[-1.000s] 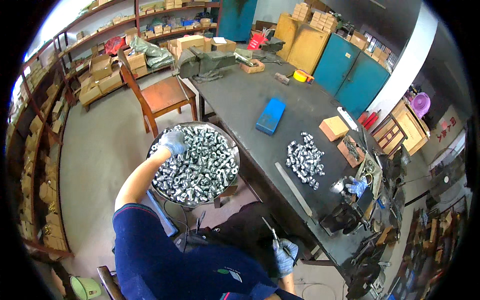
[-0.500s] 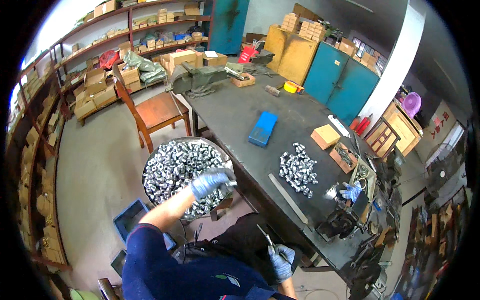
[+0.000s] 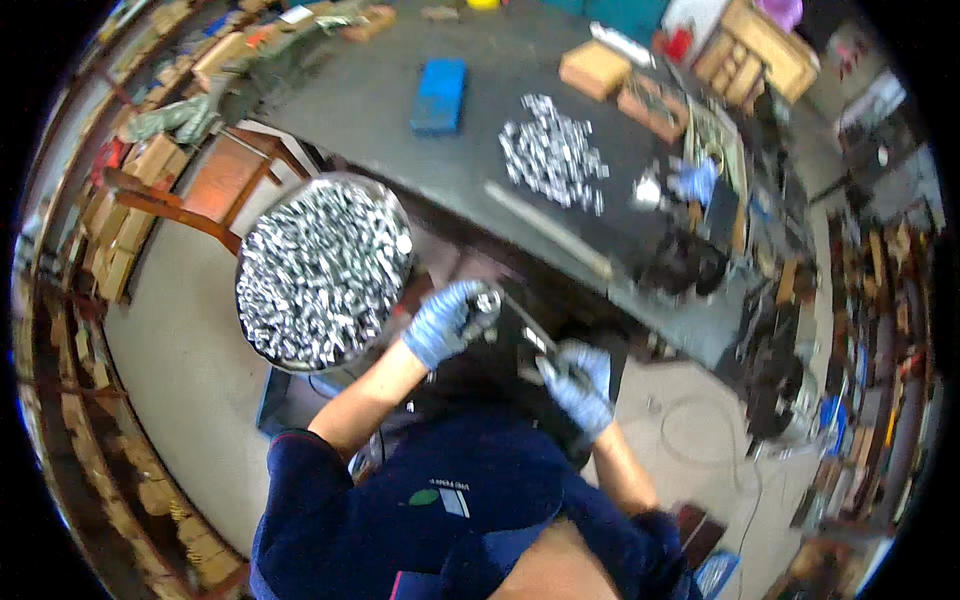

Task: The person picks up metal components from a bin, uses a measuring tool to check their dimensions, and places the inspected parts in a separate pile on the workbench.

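I read the work position from the head view. My left hand [image 3: 445,325] is closed, its fingers pinching one small metal part [image 3: 488,302] in front of the body, between the round pan [image 3: 392,203] and the right hand [image 3: 578,385]. My right hand is wrapped around a slim tool [image 3: 537,342], its shaft directed toward the part. Blur prevents me from confirming contact between tip and part.

Progress: one part is in hand. The pan is heaped with loose metal pieces [image 3: 320,275]; I judge that the bulk of the stock is there. A smaller pile [image 3: 552,155] lies on the desk [image 3: 380,100]. I cannot tell whether its pieces are worked or unworked, so I assign no completed count.

Surface: the desk is dark and flat. It carries a blue box [image 3: 439,97] left of the smaller pile, a flat bar [image 3: 550,230] along the near edge and a blue glove [image 3: 695,181] farther right.

Room: a wooden chair [image 3: 225,180] stands near the pan. Loaded shelves [image 3: 80,430] line the left side; a cable [image 3: 690,402] loops across the pale floor [image 3: 170,330].
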`<action>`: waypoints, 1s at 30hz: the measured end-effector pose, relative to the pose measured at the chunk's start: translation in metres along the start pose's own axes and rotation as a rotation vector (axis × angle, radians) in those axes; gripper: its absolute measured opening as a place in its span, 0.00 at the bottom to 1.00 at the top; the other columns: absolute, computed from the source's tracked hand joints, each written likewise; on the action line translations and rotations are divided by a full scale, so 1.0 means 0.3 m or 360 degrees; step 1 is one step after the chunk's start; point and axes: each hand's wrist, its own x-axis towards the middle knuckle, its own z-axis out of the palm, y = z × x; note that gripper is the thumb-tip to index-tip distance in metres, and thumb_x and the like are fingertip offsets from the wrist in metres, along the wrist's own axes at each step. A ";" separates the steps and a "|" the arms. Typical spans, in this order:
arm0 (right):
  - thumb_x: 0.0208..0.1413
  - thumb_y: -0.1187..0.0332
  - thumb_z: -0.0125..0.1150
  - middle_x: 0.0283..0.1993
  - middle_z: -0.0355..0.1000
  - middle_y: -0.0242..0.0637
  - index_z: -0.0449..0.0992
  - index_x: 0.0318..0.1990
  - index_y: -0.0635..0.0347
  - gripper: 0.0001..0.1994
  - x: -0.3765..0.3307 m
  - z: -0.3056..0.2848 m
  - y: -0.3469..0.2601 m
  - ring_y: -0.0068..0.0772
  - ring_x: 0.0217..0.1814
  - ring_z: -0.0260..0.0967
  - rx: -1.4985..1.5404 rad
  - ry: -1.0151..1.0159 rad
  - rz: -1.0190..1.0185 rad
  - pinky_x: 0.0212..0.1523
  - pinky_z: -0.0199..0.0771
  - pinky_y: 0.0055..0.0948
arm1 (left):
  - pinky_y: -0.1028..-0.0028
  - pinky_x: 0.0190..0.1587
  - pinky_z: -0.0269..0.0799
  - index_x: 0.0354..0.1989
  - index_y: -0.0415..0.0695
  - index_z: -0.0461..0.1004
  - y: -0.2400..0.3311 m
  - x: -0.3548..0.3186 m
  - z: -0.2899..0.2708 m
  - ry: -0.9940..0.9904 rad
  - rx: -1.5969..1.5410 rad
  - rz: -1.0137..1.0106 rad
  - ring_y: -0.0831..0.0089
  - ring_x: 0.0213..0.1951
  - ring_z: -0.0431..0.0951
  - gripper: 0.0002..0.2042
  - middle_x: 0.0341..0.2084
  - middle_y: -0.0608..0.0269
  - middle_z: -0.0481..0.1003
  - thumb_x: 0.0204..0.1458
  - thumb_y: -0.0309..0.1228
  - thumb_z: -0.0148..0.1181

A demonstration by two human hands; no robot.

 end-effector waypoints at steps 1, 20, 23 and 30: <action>0.42 0.72 0.69 0.17 0.64 0.38 0.68 0.16 0.58 0.13 0.012 -0.001 -0.012 0.33 0.18 0.64 0.0211 0.0061 -0.0052 0.22 0.63 0.27 | 0.72 0.26 0.68 0.34 0.43 0.74 -0.010 0.015 -0.051 -0.0242 0.0058 -0.0056 0.78 0.19 0.71 0.11 0.22 0.66 0.75 0.56 0.37 0.51; 0.37 0.67 0.72 0.16 0.65 0.40 0.69 0.16 0.58 0.14 0.041 0.042 0.029 0.39 0.17 0.65 -0.0149 -0.0036 -0.0100 0.20 0.65 0.29 | 0.79 0.30 0.69 0.41 0.37 0.75 0.054 -0.043 0.084 -0.0463 0.1758 0.0623 0.81 0.26 0.73 0.13 0.25 0.64 0.75 0.53 0.33 0.60; 0.38 0.67 0.71 0.16 0.65 0.40 0.69 0.16 0.58 0.14 0.042 0.026 0.034 0.39 0.17 0.65 -0.0140 -0.0022 -0.0095 0.21 0.65 0.29 | 0.79 0.36 0.71 0.44 0.36 0.73 0.053 -0.049 0.093 -0.0549 0.1543 0.0628 0.81 0.31 0.74 0.13 0.30 0.64 0.75 0.52 0.29 0.61; 0.39 0.64 0.71 0.15 0.64 0.41 0.70 0.15 0.57 0.14 0.020 0.042 0.053 0.42 0.17 0.66 0.0153 0.0121 -0.0008 0.19 0.65 0.31 | 0.80 0.31 0.71 0.44 0.36 0.73 0.037 -0.065 0.122 -0.0579 0.1349 0.0399 0.81 0.27 0.73 0.14 0.27 0.66 0.74 0.51 0.28 0.62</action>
